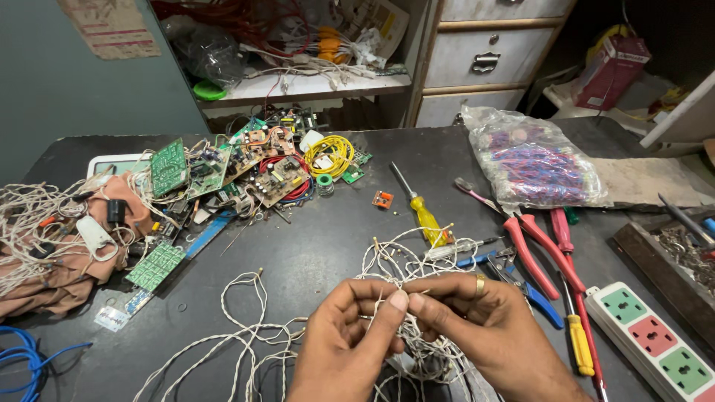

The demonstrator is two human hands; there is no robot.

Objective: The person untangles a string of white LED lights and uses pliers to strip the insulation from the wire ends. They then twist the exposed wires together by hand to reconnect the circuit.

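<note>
I am seeing my left hand point(344, 344) and right hand point(468, 327) meeting at six o'clock near the tabletop's point(320, 246) front edge, fingers pinching shut on a thin strand of the white twisted wire point(402, 260). Open dark surface is lying at twelve o'clock before the yellow screwdriver point(426, 216); red pliers point(532, 249) are crowding three o'clock.

light: bright, even overhead | shadows: soft | focus: sharp | edges: wide-angle bowed
</note>
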